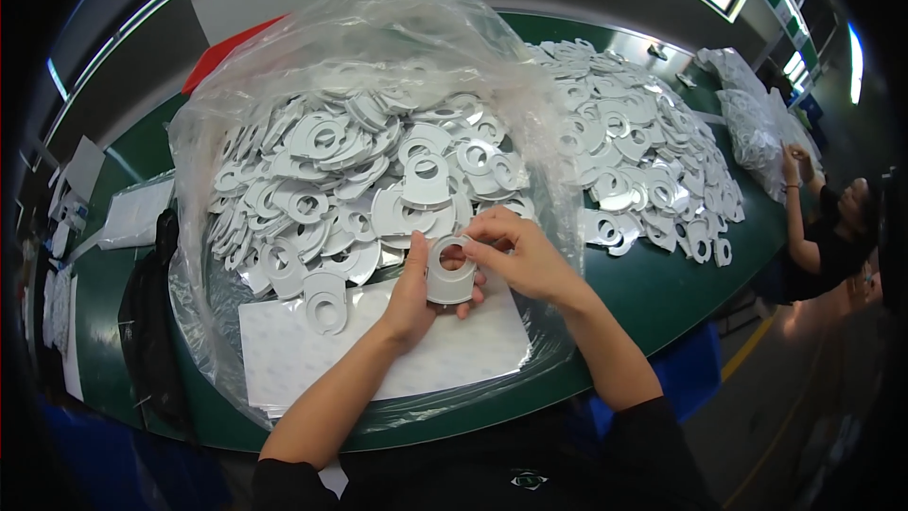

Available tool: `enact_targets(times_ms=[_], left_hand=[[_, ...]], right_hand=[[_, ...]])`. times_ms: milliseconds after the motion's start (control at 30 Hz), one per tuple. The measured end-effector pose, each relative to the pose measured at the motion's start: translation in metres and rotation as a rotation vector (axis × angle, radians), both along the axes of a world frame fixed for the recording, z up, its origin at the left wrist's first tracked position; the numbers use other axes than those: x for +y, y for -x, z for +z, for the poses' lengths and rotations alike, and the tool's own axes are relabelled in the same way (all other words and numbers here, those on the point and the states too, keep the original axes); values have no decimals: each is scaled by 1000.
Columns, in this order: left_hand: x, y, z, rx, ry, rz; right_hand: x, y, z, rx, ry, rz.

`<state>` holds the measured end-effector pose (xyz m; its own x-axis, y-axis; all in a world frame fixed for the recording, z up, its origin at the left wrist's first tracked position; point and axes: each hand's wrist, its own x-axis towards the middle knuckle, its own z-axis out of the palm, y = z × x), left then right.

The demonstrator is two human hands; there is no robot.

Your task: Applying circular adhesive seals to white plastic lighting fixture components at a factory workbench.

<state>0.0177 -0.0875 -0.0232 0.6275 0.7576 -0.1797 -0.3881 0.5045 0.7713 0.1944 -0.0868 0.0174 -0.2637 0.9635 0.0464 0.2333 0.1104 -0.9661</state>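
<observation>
A pale grey plastic ring plate (pixel 448 284) with a round hole is held up over the white sheets (pixel 303 350). Its left edge rests in my left hand (pixel 414 298), thumb along the rim and fingers behind. At its upper right, my right hand (pixel 515 251) pinches the rim with thumb and forefinger near the hole. Just beyond my hands lies a big heap of similar ring plates (pixel 322 147), inside an opened clear plastic bag (pixel 203 199). One loose ring plate (pixel 326 308) overlaps the top edge of the sheets.
A second heap of ring plates (pixel 643 147) spreads over the green table (pixel 643 293) to the right. Farther right, a co-worker (pixel 823 227) reaches toward filled clear bags (pixel 752 114). A black cloth item (pixel 151 341) lies on the left; a blue bin (pixel 686 369) stands below the table edge.
</observation>
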Motion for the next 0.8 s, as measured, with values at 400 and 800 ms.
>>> enact_targets(times_ms=[400, 800], left_hand=[[-30, 87, 123, 1138, -1026, 243], [-66, 111, 21, 1654, -981, 546]], right_hand=[[25, -87, 5, 995, -29, -651], [-19, 4, 15, -423, -48, 319]])
